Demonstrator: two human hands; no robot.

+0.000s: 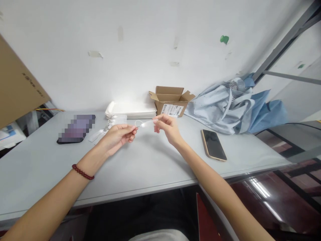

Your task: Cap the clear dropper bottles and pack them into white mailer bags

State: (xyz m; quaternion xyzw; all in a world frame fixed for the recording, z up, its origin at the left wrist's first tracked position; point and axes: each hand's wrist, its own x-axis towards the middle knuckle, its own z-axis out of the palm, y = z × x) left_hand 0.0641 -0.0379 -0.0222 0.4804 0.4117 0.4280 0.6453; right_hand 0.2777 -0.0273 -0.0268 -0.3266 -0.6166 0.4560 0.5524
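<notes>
Both my hands are raised above the grey table [140,167], close together. My left hand [119,135], with a dark red bead bracelet [82,172] on its wrist, pinches one end of a small white strap with a thin wire loop [143,124]. My right hand [168,127] pinches the strap's other end, fingers closed on it. The strap spans the short gap between the two hands. Several similar white pieces [102,132] lie on the table just behind my left hand.
A stack of white trays [131,110] and an open cardboard box [170,100] stand at the back by the wall. A phone [213,145] lies face up at right, a dark blurred device [75,130] at left. Light blue cloth [235,107] is heaped at back right.
</notes>
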